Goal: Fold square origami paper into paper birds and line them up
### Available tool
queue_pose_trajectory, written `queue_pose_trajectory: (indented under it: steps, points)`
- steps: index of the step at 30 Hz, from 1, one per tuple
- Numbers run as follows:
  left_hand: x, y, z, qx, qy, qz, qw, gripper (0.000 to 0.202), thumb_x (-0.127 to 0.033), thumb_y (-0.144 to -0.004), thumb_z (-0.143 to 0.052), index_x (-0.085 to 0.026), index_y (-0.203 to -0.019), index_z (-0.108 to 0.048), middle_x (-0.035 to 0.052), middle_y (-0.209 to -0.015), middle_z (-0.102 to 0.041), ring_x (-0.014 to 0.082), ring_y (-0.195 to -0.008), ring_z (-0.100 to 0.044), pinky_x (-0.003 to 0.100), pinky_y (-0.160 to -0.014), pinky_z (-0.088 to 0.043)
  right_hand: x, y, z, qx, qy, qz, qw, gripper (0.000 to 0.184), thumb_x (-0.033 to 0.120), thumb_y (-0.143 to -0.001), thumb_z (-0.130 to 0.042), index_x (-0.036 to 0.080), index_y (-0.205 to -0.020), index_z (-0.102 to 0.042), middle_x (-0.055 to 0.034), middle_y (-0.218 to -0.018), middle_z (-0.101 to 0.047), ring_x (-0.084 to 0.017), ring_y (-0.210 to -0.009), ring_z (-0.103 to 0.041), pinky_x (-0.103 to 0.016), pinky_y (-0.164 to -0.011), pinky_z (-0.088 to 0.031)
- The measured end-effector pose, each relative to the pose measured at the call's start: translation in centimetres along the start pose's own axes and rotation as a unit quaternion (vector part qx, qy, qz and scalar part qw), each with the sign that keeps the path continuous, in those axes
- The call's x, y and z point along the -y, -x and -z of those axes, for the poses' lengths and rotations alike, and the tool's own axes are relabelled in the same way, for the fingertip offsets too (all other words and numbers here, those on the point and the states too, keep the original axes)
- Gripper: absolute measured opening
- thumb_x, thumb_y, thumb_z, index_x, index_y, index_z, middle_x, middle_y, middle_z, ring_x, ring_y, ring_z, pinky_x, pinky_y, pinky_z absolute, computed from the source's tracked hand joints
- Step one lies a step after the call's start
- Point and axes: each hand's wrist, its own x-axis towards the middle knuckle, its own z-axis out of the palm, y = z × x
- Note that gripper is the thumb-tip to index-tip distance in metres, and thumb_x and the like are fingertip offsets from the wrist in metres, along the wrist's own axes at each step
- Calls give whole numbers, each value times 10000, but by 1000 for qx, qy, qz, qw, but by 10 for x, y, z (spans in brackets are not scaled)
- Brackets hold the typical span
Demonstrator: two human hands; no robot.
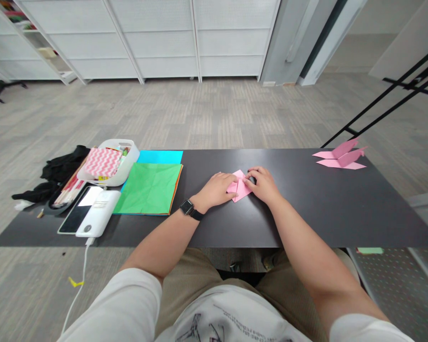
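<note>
A small folded pink paper point(239, 189) lies on the black table point(306, 209) in front of me. My left hand point(217, 187), with a dark watch on its wrist, rests on the paper's left side, fingers bent and pressing down. My right hand point(263, 183) presses the paper's right upper edge with curled fingers. Both hands touch the paper and hold it flat against the table.
A stack of coloured sheets with green on top point(150, 187) lies to the left. Beside it are a white power bank point(99, 213), a phone point(79, 209), a white basket with patterned paper point(110, 161) and black cloth point(62, 164). Finished pink folded shapes point(340, 156) sit far right.
</note>
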Motion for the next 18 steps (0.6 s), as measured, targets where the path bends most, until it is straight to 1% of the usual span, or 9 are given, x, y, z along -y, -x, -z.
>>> queue_pose_trajectory:
  steps: [3,5,8,11,14,16,18]
  points:
    - [-1,1,0,-3,-6,-8,1000,398,-355,-955,-744,-235,-1322,-645,94,-1367,-720,306,-1293,-653,505,-1174,-459,4,0,-3,-11,9,-8,1000,77,356,-946,-724,285,-942,-753,-112,-1267,-684,-355,-1263,-605,-616,-1144,-451]
    - [-2,1,-1,-9,-14,-12,1000,433,-351,-955,-735,-229,-1360,-642,106,-1419,-690,308,-1321,-632,493,-1168,-468,7,0,-5,-18,12,-12,1000,65,342,-951,-718,288,-939,-751,-115,-1266,-680,-362,-1266,-596,-625,-1135,-451]
    - [-7,3,-1,-13,-36,-7,999,475,-335,-958,-715,-235,-1418,-649,123,-1523,-620,320,-1377,-589,512,-1213,-434,10,-2,-6,-26,22,-16,999,60,339,-952,-719,288,-964,-749,-117,-1248,-674,-367,-1253,-594,-622,-1121,-459]
    - [-11,4,-1,-6,-56,-1,998,400,-323,-975,-677,-255,-1367,-711,122,-1540,-609,330,-1382,-576,532,-1221,-422,10,-2,-6,-39,36,-21,998,119,355,-944,-728,289,-1043,-746,-123,-1246,-661,-372,-1240,-593,-609,-1115,-470]
    - [-13,3,-1,-7,-66,0,998,324,-353,-1014,-628,-259,-1295,-761,107,-1570,-600,331,-1359,-578,545,-1210,-426,8,-2,-6,-57,45,-30,997,172,354,-943,-722,292,-1103,-742,-133,-1254,-648,-379,-1243,-584,-603,-1119,-474]
    - [-13,2,-3,-6,-70,2,997,323,-383,-1028,-622,-254,-1284,-770,93,-1607,-581,336,-1358,-571,555,-1214,-417,6,-2,-6,-69,52,-45,995,190,347,-944,-713,286,-1121,-742,-142,-1251,-648,-388,-1241,-579,-611,-1118,-474]
    - [-12,-1,-4,2,-72,4,997,345,-397,-1014,-657,-250,-1307,-762,77,-1638,-564,346,-1362,-560,563,-1215,-414,5,-2,-7,-78,57,-57,994,195,352,-946,-705,279,-1123,-744,-149,-1250,-651,-396,-1240,-574,-620,-1113,-475]
